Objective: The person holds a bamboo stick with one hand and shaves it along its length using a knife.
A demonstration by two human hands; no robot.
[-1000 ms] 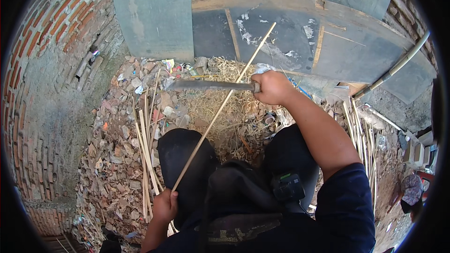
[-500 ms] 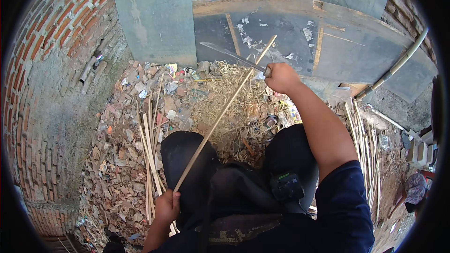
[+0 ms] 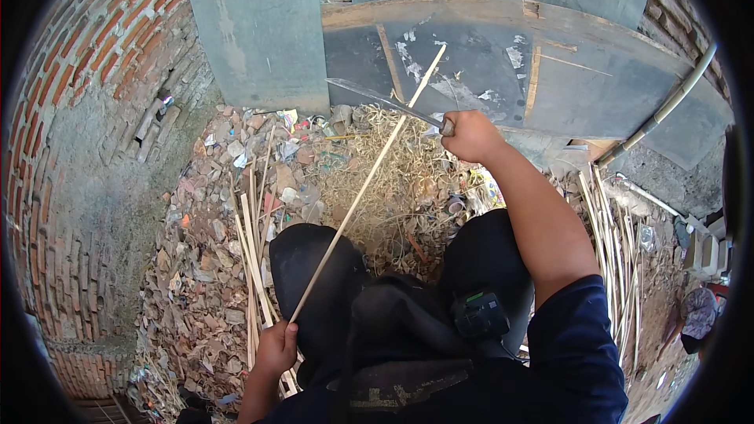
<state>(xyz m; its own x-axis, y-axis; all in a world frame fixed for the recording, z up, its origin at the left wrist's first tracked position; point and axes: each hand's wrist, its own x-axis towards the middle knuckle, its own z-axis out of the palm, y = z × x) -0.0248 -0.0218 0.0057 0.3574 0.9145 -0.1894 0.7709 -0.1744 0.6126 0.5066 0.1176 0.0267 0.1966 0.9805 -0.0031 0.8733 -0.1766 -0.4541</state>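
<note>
My left hand [image 3: 276, 347] is closed round the near end of a long pale bamboo strip [image 3: 349, 216], beside my left knee. The strip slants up and away to the right, its far end raised in front of the dark boards. My right hand [image 3: 473, 138] grips the handle of a machete [image 3: 363, 92], arm stretched forward. Its long blade points left and crosses the strip near the strip's far part; whether the edge bites in, I cannot tell. Under the blade lies a heap of curled shavings [image 3: 377, 161].
Pale strips [image 3: 253, 259] lie in a bundle to my left; more strips [image 3: 609, 243] lie at right. Rubble and dry leaves [image 3: 192, 298] cover the ground. A brick wall [image 3: 59, 157] rises at left, dark boards [image 3: 440, 55] ahead. Another person [image 3: 695, 318] is partly visible at far right.
The bamboo strip's far end has swung left and a little farther away. My right hand and the machete have shifted slightly left. My left hand keeps nearly the same place.
</note>
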